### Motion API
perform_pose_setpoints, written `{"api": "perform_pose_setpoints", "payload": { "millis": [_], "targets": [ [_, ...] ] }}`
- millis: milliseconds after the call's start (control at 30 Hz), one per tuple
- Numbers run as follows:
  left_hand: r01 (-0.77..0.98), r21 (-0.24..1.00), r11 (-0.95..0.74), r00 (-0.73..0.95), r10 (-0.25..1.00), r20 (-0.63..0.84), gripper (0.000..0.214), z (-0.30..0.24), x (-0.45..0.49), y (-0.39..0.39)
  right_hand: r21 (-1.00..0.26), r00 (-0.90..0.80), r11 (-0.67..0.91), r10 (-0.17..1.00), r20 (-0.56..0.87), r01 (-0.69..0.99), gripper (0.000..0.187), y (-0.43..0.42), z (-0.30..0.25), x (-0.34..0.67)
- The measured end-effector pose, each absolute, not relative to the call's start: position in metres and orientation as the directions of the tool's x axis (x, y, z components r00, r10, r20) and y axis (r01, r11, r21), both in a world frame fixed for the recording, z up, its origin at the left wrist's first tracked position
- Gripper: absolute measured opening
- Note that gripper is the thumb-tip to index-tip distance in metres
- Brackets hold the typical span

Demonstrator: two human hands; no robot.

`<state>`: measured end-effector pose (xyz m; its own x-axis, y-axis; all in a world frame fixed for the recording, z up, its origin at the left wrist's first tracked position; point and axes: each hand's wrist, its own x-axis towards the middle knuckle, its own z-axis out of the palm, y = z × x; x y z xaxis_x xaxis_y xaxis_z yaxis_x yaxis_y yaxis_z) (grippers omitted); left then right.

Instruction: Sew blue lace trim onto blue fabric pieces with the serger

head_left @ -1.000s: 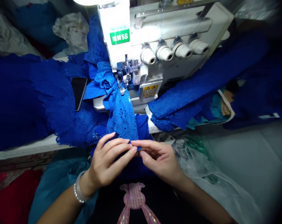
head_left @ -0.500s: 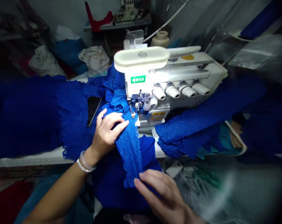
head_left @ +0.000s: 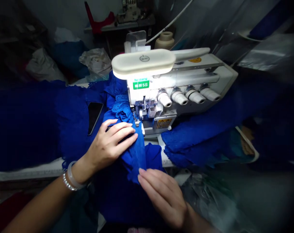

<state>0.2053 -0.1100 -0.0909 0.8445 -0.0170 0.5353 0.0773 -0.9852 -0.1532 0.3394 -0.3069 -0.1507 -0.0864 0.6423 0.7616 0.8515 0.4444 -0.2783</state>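
Observation:
A strip of bright blue lace fabric (head_left: 138, 153) runs down from the presser foot (head_left: 136, 123) of a white overlock sewing machine (head_left: 159, 87). My left hand (head_left: 110, 140) lies flat on the fabric just left of the foot, fingers stretched out and slightly spread. At the strip's near end, my right hand (head_left: 165, 194) pinches its right edge between thumb and fingers; the thumb is mostly hidden. More blue lace (head_left: 121, 108) is bunched behind the foot. Plain blue cloth (head_left: 153, 155) hangs over the table edge beneath the strip.
A black phone (head_left: 95, 116) rests on blue cloth left of the machine. Folded blue lace pieces (head_left: 193, 136) lie to the right. The lamp head (head_left: 143, 63) overhangs the needle area. A thread cone (head_left: 165, 40) and stuffed bags (head_left: 97, 63) stand behind.
My right hand has moved up and slightly left, closing on the strip's edge. My left hand has flattened, its fingers reaching nearer the foot. The strip's near end sits closer to the machine.

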Motion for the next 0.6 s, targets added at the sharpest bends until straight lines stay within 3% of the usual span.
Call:
{"api": "perform_pose_setpoints", "payload": {
  "millis": [300,467,533,600],
  "targets": [
    [0.107,-0.033,-0.994,0.878,0.079,0.472,0.028,-0.087,0.200,-0.102,-0.174,-0.044,0.352,0.533,0.845,0.920,0.026,-0.240,-0.158,0.360],
    [0.074,0.094,-0.993,0.897,0.107,0.429,0.040,-0.088,0.204,-0.078,-0.085,-0.082,0.273,0.546,0.834,0.958,0.025,-0.214,-0.145,0.374],
    [0.125,0.164,-0.979,0.903,0.180,0.390,0.048,-0.085,0.204,-0.068,-0.062,-0.103,0.273,0.552,0.828,0.960,0.024,-0.208,-0.141,0.378],
    [0.284,0.251,-0.925,0.868,0.359,0.344,0.050,-0.082,0.204,-0.058,-0.053,-0.110,0.275,0.543,0.833,0.960,0.024,-0.206,-0.140,0.381]
  ]
}}
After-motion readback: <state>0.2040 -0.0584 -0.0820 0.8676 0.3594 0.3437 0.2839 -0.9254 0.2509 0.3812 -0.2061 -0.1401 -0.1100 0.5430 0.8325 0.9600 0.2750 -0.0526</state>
